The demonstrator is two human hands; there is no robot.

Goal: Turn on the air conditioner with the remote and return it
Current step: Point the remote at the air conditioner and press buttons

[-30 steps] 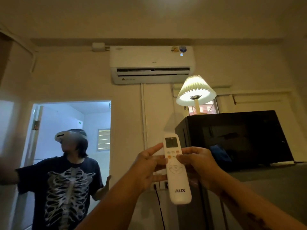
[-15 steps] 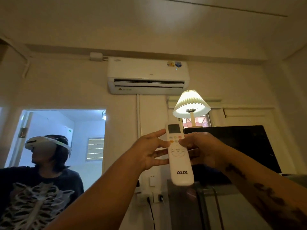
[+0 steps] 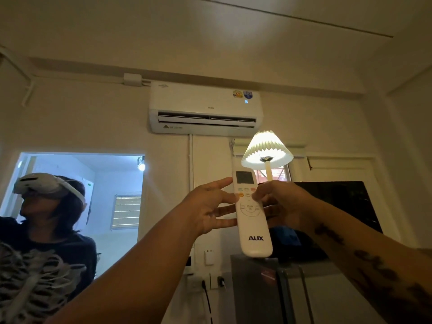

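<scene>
Lit up a blue "16" on the air conditioner since half a second back, so looks switched on. Both hands clamped on the remote, left hand at 9 o'clock, right hand at 3, thumb by the buttons. Next up, probably: lower it and put it back, spot not visible.

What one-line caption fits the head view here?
Both hands, left hand and right hand, aim the white remote up at the wall air conditioner, display lit.
</scene>
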